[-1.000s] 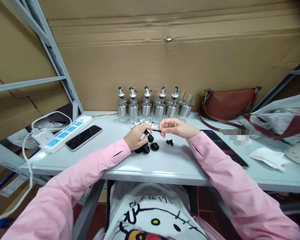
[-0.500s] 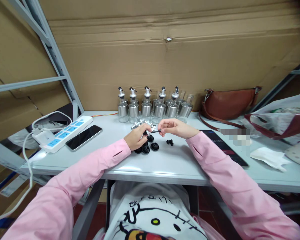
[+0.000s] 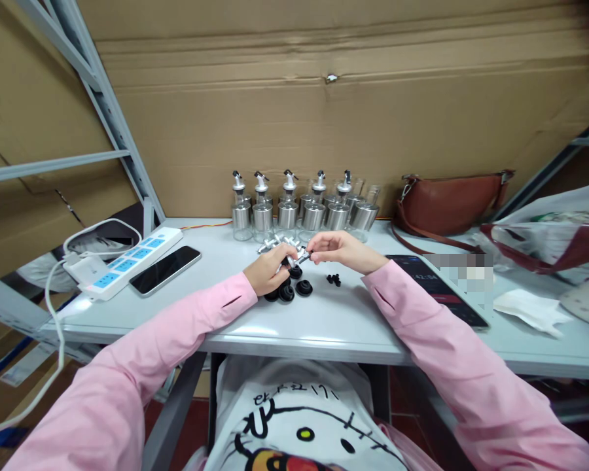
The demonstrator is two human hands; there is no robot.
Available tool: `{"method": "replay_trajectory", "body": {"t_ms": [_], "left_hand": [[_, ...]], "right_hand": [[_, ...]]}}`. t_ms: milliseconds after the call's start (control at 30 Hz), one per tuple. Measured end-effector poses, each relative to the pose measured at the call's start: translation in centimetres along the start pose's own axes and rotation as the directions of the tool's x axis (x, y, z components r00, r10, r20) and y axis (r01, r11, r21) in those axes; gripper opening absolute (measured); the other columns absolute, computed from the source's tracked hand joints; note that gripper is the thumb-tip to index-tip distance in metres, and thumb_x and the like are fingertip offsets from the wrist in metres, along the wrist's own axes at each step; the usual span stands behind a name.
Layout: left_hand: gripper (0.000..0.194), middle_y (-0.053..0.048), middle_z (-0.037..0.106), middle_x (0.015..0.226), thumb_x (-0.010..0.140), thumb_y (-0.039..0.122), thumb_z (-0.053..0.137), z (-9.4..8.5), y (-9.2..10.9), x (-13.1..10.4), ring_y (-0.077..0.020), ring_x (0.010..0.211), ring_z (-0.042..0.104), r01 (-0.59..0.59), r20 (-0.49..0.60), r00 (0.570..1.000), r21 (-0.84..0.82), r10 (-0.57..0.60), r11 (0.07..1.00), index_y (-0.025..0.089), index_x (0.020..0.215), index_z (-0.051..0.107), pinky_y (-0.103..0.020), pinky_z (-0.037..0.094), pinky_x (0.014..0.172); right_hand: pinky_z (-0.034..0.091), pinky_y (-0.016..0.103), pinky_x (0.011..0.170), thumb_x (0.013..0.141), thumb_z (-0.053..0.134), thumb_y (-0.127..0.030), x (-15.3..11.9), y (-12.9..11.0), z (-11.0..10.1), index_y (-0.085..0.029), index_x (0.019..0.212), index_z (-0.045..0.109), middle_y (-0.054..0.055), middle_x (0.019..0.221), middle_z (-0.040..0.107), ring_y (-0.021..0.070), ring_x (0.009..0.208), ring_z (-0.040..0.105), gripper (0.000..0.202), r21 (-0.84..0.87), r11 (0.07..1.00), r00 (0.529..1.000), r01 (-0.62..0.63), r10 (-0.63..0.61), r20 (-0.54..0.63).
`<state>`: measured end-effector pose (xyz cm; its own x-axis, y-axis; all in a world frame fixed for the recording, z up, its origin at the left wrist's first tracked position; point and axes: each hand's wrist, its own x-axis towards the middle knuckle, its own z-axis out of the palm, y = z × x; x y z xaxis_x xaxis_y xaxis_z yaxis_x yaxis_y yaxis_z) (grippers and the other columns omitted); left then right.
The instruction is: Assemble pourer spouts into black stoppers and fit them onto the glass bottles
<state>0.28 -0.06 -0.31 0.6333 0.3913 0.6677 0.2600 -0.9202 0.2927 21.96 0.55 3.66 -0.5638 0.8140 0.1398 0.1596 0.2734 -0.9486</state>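
Observation:
My left hand is closed around a silver pourer spout, which points up and to the right above the table. With thumb and fingertips, my right hand pinches a small black piece at the spout's tip; whether it is attached there I cannot tell. More silver pourer spouts lie just behind my left hand, partly hidden by it. Below it are several black ribbed stoppers. A little pile of small black parts sits under my right hand.
Along the cardboard back wall stand several glass bottles with steel sleeves, the front ones topped with pourer spouts. To the left lie a power strip and a phone. A tablet, tissue and brown bag occupy the right.
My right hand has shifted slightly left, bringing the small black piece against the spout's tip. The left hand has barely moved and keeps its grip.

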Motion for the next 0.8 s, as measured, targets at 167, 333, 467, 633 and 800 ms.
{"method": "replay_trajectory", "body": {"t_ms": [167,333,467,633,800], "left_hand": [[0.027,-0.004,0.053,0.088,0.070,0.009,0.035,-0.04,0.10,0.02,-0.0144,0.079,0.052,0.025,0.010,1.000,0.002,-0.025,1.000,0.017,0.094,0.044,-0.027,0.044,0.076],[0.027,-0.004,0.054,0.088,0.070,0.009,0.035,-0.06,0.09,0.02,-0.0144,0.079,0.053,0.025,0.011,1.000,0.009,-0.025,1.000,0.017,0.094,0.045,-0.028,0.045,0.076],[0.029,-0.005,0.055,0.092,0.069,0.007,0.036,0.08,-0.09,-0.03,-0.0143,0.080,0.054,0.012,0.027,1.000,0.001,-0.012,1.000,0.017,0.095,0.044,-0.028,0.045,0.078],[0.030,-0.005,0.056,0.095,0.067,0.006,0.036,0.20,-0.19,-0.08,-0.0142,0.082,0.055,0.023,0.042,0.999,-0.005,-0.023,1.000,0.017,0.094,0.044,-0.029,0.046,0.080],[0.031,-0.006,0.056,0.097,0.067,0.006,0.036,0.16,-0.18,-0.10,-0.0141,0.081,0.056,0.006,0.033,0.999,-0.011,-0.006,1.000,0.017,0.094,0.044,-0.029,0.047,0.078]], "right_hand": [[0.040,0.026,0.060,0.061,0.075,-0.029,-0.07,-0.13,0.22,-0.015,0.079,0.062,-0.002,0.064,0.061,0.0093,0.061,0.055,0.026,-0.016,1.000,1.000,0.002,-0.002,-0.027],[0.041,0.026,0.062,0.061,0.076,-0.030,-0.06,-0.20,0.39,-0.015,0.079,0.060,-0.002,0.064,0.061,0.0097,0.061,0.055,0.028,0.003,1.000,0.999,0.008,-0.008,-0.033],[0.040,0.026,0.059,0.063,0.074,-0.032,-0.06,-0.24,0.42,-0.015,0.079,0.060,-0.002,0.063,0.061,0.0098,0.060,0.055,0.027,-0.007,1.000,0.999,0.005,-0.006,-0.047],[0.043,0.026,0.063,0.059,0.077,-0.026,-0.04,-0.28,0.45,-0.016,0.085,0.059,-0.003,0.067,0.062,0.0090,0.062,0.057,0.033,0.080,0.997,0.999,-0.012,0.015,-0.046],[0.044,0.026,0.066,0.059,0.077,-0.024,0.01,-0.19,0.42,-0.015,0.084,0.062,-0.001,0.071,0.065,0.0096,0.066,0.059,0.031,0.079,0.996,0.999,-0.028,0.031,-0.042]]}}
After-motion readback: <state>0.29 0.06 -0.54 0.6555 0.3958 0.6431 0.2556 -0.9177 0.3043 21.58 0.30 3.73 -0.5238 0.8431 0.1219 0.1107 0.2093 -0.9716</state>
